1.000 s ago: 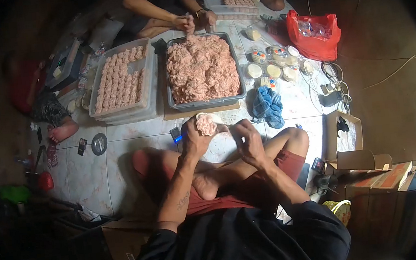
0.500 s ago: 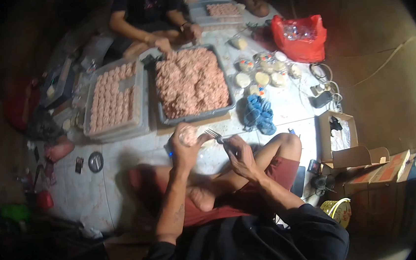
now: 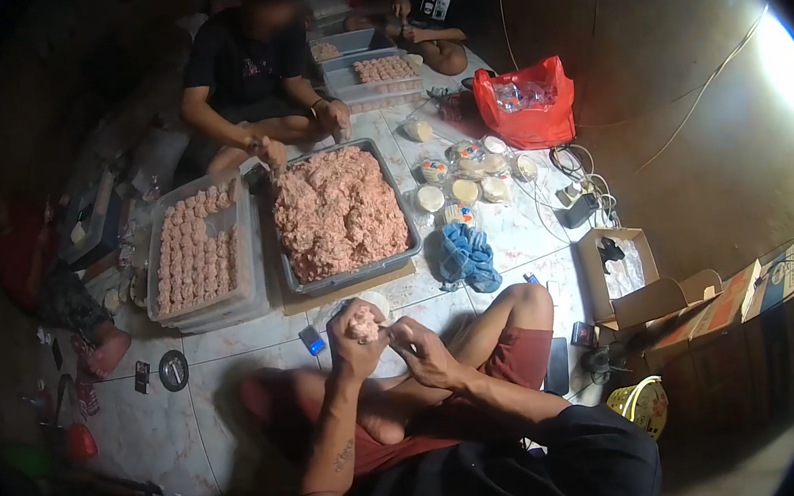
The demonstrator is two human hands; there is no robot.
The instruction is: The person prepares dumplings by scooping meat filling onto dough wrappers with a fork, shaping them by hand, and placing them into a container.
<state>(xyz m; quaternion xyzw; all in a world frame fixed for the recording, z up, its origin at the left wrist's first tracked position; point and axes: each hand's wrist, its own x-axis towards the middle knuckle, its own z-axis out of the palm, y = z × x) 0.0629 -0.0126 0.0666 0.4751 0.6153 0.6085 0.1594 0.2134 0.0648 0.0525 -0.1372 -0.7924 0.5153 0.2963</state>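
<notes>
My left hand (image 3: 353, 344) is curled around a lump of pink minced filling (image 3: 364, 325); any wrapper around it is too small to make out. My right hand (image 3: 428, 357) grips a fork (image 3: 386, 325), whose tip reaches the lump and is mostly hidden. Just beyond my hands stands a grey tub (image 3: 359, 272) heaped with pink minced mixture (image 3: 337, 211). Left of it, a clear plastic tray (image 3: 248, 252) holds rows of shaped pink pieces (image 3: 195, 256). A pale round thing (image 3: 378, 301) lies partly hidden behind my hands.
Across the tub, a co-worker's hands (image 3: 271, 153) are near its rim; another person sits farther back. Bagged pale round wrappers (image 3: 465, 191), a blue plastic bag (image 3: 469, 259) and a red bag (image 3: 536, 108) lie to the right. Cardboard boxes (image 3: 708, 353) line the right side.
My right hand has moved left, bringing the fork to the lump in my left hand. The view has shifted upward and right, so the surroundings appear lower and farther left.
</notes>
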